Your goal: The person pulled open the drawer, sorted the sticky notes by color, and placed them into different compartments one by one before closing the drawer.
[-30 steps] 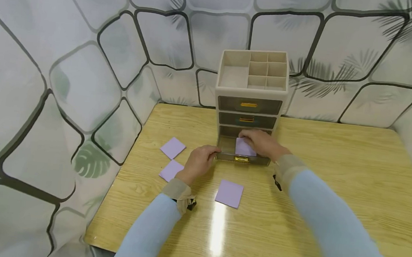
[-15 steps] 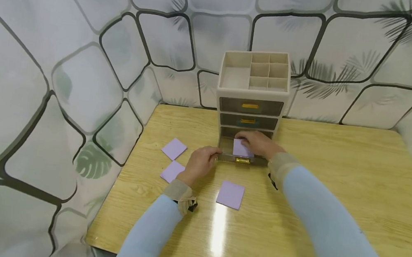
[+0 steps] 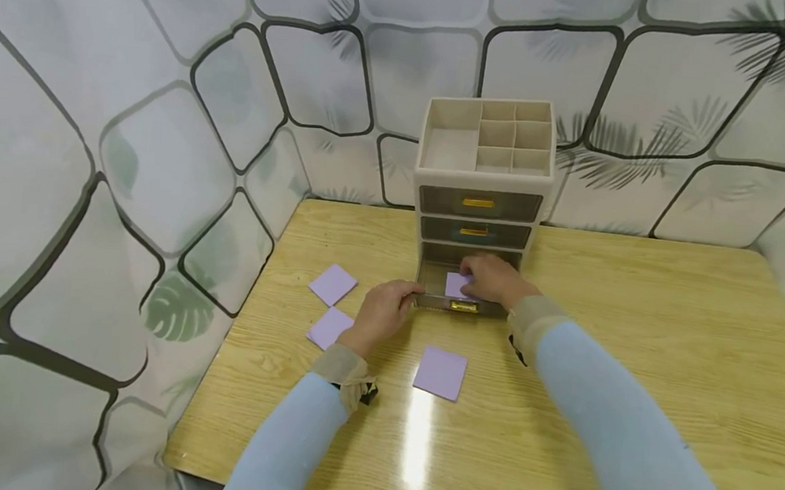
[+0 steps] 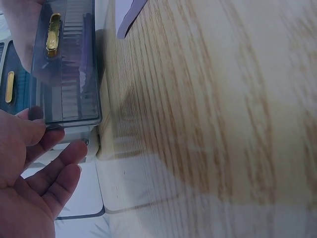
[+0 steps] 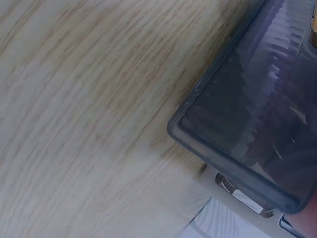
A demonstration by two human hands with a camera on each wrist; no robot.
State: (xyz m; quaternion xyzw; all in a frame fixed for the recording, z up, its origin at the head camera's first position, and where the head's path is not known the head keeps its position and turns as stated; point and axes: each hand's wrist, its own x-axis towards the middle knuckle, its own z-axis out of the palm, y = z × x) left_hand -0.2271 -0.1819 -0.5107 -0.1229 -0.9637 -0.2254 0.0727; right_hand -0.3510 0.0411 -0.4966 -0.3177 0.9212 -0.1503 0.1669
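My left hand (image 3: 384, 311) holds the left front corner of a see-through grey drawer (image 3: 428, 302); in the left wrist view the thumb and a fingertip pinch its edge. This is the pulled-out bottom drawer of a cream desktop organizer (image 3: 484, 181). Over the drawer, my right hand (image 3: 492, 278) lies with bent fingers on a flat purple square (image 3: 456, 284) and hides its right side. Whether the fingers pinch the square cannot be seen. The right wrist view mostly shows the drawer (image 5: 237, 114) and hides the fingertips.
Another purple square (image 3: 440, 373) lies in front of the drawer. Two more, an upper purple square (image 3: 333, 284) and a lower purple square (image 3: 329, 327), lie left of my left hand. The wooden table (image 3: 605, 392) meets a patterned fabric wall (image 3: 410, 65) behind the organizer.
My right hand has shifted lower over the drawer and covers more of the purple square, which has moved slightly left and down. My left hand keeps its hold on the drawer corner.
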